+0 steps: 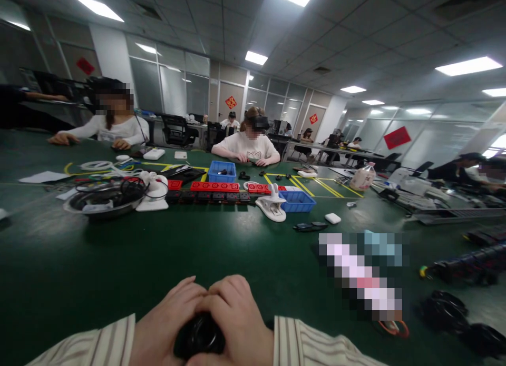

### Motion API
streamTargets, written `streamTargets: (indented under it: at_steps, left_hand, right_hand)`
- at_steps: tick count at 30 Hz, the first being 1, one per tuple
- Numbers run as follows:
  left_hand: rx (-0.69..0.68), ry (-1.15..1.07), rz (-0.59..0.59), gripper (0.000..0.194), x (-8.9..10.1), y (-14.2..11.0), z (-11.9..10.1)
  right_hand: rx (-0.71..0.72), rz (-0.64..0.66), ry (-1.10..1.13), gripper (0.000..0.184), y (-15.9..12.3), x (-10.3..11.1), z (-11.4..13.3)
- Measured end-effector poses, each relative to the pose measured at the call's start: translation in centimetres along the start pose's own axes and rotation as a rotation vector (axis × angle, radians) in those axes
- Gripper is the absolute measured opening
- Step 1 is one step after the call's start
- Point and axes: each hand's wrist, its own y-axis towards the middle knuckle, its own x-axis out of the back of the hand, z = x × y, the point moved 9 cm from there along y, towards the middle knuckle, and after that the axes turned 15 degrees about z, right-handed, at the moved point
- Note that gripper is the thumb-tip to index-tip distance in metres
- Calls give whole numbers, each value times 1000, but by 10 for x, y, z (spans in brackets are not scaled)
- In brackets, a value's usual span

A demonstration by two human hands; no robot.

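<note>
Low in the middle of the head view, my left hand [169,321] and my right hand [239,318] meet at the fingers around a glossy black coil [203,334]. It looks like bundled cable, but much of it is hidden by my palms and fingers. Both hands are closed on it from either side, just above the green table [118,266]. Similar black coils [445,309] lie at the right edge of the table.
Ahead are red and black socket strips [214,187], blue bins [297,201] [222,171], a white clip [272,204] and a metal bowl [105,210] with cables. Glasses [310,226] and a white case [332,218] lie right. Co-workers sit across the table.
</note>
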Motion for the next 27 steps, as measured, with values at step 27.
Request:
streamTargets:
  at_steps: [27]
  left_hand:
    - [-4,44,-1,33,1,0,-6]
  right_hand:
    - [-92,137,-152,55,2,-19,4]
